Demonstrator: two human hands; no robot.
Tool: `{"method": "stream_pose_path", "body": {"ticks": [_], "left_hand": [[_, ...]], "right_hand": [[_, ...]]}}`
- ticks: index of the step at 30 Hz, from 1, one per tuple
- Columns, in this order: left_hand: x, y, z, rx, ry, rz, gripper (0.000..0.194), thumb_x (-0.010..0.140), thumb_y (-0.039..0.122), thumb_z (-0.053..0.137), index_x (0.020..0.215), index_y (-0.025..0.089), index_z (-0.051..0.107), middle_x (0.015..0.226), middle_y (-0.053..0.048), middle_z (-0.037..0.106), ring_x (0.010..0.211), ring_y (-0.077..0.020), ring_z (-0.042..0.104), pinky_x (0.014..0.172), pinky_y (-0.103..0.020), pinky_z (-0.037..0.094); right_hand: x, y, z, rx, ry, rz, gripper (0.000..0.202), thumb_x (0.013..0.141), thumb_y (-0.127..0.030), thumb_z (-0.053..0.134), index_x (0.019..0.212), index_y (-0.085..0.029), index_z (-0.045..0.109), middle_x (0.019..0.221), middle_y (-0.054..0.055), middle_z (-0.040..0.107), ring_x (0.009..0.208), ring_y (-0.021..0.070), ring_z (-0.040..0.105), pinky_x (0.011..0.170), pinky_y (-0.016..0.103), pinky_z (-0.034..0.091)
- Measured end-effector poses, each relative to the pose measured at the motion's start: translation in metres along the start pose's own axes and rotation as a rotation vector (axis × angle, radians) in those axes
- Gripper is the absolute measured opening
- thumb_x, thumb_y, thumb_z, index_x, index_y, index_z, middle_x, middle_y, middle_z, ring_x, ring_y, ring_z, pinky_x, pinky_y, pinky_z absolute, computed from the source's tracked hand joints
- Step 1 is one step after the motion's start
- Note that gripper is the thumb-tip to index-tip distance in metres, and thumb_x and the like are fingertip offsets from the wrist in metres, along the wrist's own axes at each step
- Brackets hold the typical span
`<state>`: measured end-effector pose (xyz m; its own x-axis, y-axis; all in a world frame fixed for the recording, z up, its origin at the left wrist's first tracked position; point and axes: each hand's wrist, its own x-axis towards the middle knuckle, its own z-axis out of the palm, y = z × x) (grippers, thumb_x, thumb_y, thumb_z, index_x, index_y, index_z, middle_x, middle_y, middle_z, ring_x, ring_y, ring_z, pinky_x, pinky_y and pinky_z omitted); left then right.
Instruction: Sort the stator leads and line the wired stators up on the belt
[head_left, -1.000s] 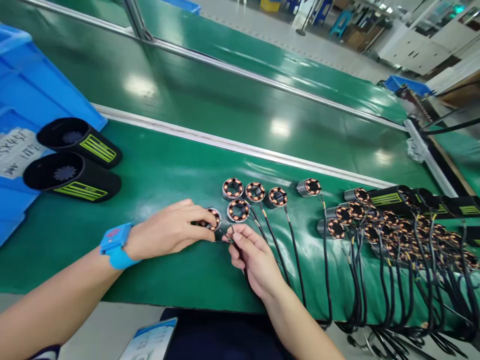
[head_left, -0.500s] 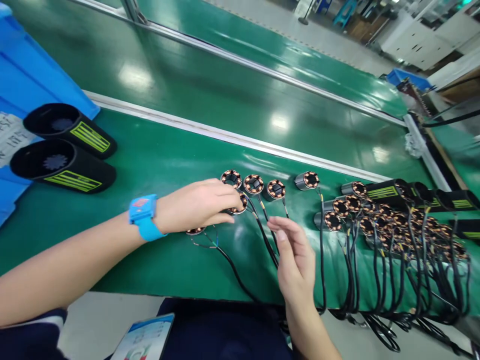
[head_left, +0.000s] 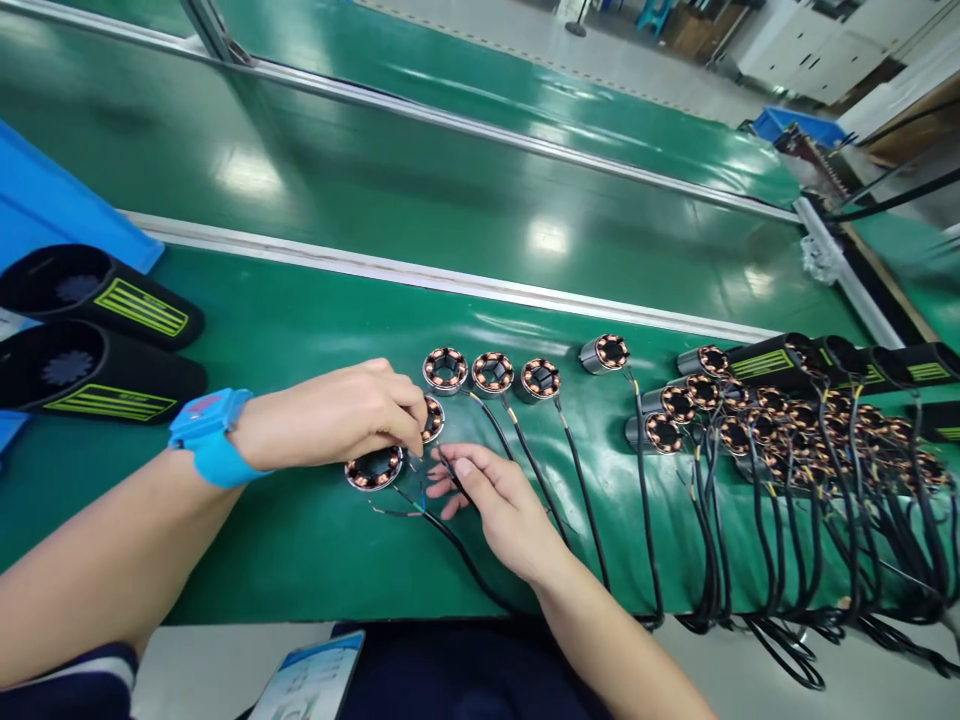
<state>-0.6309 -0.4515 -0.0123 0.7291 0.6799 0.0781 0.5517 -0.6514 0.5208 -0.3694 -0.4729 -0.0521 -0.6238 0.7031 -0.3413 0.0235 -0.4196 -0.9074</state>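
My left hand (head_left: 352, 415), with a blue wrist strap (head_left: 214, 435), has its fingers closed at the left side of a motor stator (head_left: 433, 418) with copper windings; the fingers partly hide it. My right hand (head_left: 499, 500) pinches a black cable (head_left: 454, 474) between thumb and fingers, just below that stator. Under my left hand lies another stator (head_left: 375, 468), its thin stripped wires spread out and its black cable (head_left: 469, 560) running to the table's front edge. Behind my hands stand three stators in a row: left (head_left: 445, 370), middle (head_left: 493, 373) and right (head_left: 541, 379).
A single stator (head_left: 604, 353) lies farther right, beside a dense group of stators (head_left: 772, 430) whose cables hang over the front edge. Black sleeves (head_left: 772, 360) lie among them. Two black sleeves with green labels (head_left: 142, 307) and a blue bin (head_left: 90, 210) are at left.
My left hand has drawn the stator left, away from the row and closer to the one beneath. My right hand has moved left and taken hold of the black cable. The view has shifted slightly.
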Motion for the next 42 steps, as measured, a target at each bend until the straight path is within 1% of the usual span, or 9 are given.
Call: {"method": "stream_pose_path", "body": {"ticks": [6, 10, 14, 16, 19, 23, 27, 32, 42], "left_hand": [[-0.004, 0.006, -0.001, -0.027, -0.042, -0.056, 0.032, 0.102, 0.013, 0.055, 0.098, 0.033, 0.079, 0.103, 0.004, 0.077, 0.09, -0.0127, 0.071, 0.078, -0.028, 0.042], [-0.016, 0.008, -0.011, -0.123, -0.077, -0.104, 0.027, 0.105, 0.023, 0.054, 0.102, 0.032, 0.079, 0.105, 0.002, 0.078, 0.093, -0.0148, 0.073, 0.084, -0.026, 0.05], [-0.006, -0.004, -0.008, -0.021, 0.223, -0.15, 0.028, 0.107, 0.045, 0.055, 0.107, 0.026, 0.075, 0.111, -0.003, 0.077, 0.105, -0.0187, 0.071, 0.092, -0.029, 0.053], [0.007, -0.016, 0.001, 0.092, 0.323, -0.122, 0.031, 0.106, 0.048, 0.056, 0.113, 0.024, 0.072, 0.117, -0.004, 0.077, 0.111, -0.0204, 0.07, 0.098, -0.033, 0.051], [0.02, -0.03, 0.015, 0.194, 0.298, -0.076, 0.03, 0.109, 0.043, 0.051, 0.119, 0.022, 0.07, 0.12, -0.004, 0.077, 0.111, -0.0207, 0.069, 0.1, -0.035, 0.048], [0.014, -0.036, 0.016, 0.204, 0.236, -0.049, 0.029, 0.11, 0.039, 0.047, 0.115, 0.024, 0.07, 0.112, -0.003, 0.078, 0.102, -0.0187, 0.07, 0.093, -0.033, 0.046], [0.004, -0.034, 0.008, 0.162, 0.216, -0.01, 0.028, 0.111, 0.039, 0.046, 0.111, 0.023, 0.069, 0.107, -0.001, 0.077, 0.096, -0.017, 0.069, 0.09, -0.031, 0.046], [0.002, -0.035, 0.008, 0.123, 0.248, -0.008, 0.024, 0.11, 0.037, 0.05, 0.108, 0.022, 0.068, 0.102, 0.0, 0.076, 0.095, -0.0154, 0.069, 0.09, -0.029, 0.044], [-0.001, -0.036, -0.003, 0.039, 0.101, -0.005, 0.028, 0.102, 0.014, 0.058, 0.1, 0.033, 0.079, 0.102, 0.003, 0.074, 0.092, -0.0109, 0.069, 0.079, -0.026, 0.038]], "right_hand": [[0.007, 0.004, 0.009, 0.315, 0.122, 0.072, 0.036, 0.091, -0.054, 0.077, 0.098, -0.02, 0.066, 0.093, 0.004, 0.07, 0.072, 0.0126, 0.064, 0.055, 0.022, 0.045], [-0.013, 0.0, 0.006, -0.054, 0.115, -0.12, 0.029, 0.105, -0.045, 0.061, 0.122, -0.024, 0.069, 0.114, 0.008, 0.075, 0.105, 0.0213, 0.072, 0.093, 0.038, 0.059], [-0.026, -0.006, -0.008, -0.443, 0.338, -0.431, 0.031, 0.111, -0.033, 0.049, 0.137, -0.031, 0.065, 0.141, 0.006, 0.066, 0.135, 0.0252, 0.059, 0.12, 0.05, 0.045], [-0.025, -0.006, -0.013, -0.434, 0.335, -0.404, 0.037, 0.111, -0.034, 0.049, 0.147, -0.033, 0.058, 0.153, 0.005, 0.057, 0.146, 0.0252, 0.05, 0.127, 0.051, 0.038], [-0.018, -0.004, -0.014, -0.372, 0.25, -0.273, 0.046, 0.11, -0.042, 0.052, 0.155, -0.032, 0.051, 0.163, 0.004, 0.047, 0.153, 0.025, 0.041, 0.132, 0.052, 0.028], [0.0, -0.004, -0.01, -0.133, 0.156, -0.107, 0.052, 0.104, -0.058, 0.059, 0.148, -0.029, 0.059, 0.152, 0.008, 0.059, 0.14, 0.0269, 0.057, 0.119, 0.049, 0.047], [0.026, -0.011, -0.006, 0.121, 0.07, 0.044, 0.055, 0.09, -0.065, 0.076, 0.125, -0.022, 0.072, 0.116, 0.009, 0.075, 0.105, 0.0225, 0.073, 0.09, 0.037, 0.06], [0.047, -0.02, 0.001, 0.295, 0.085, 0.131, 0.055, 0.071, -0.061, 0.091, 0.103, -0.018, 0.076, 0.095, 0.003, 0.073, 0.079, 0.0144, 0.067, 0.064, 0.023, 0.05], [0.044, -0.022, 0.008, 0.419, 0.149, 0.161, 0.029, 0.076, -0.037, 0.081, 0.091, -0.018, 0.066, 0.092, 0.006, 0.076, 0.054, 0.0062, 0.039, 0.051, 0.021, 0.028]]}}
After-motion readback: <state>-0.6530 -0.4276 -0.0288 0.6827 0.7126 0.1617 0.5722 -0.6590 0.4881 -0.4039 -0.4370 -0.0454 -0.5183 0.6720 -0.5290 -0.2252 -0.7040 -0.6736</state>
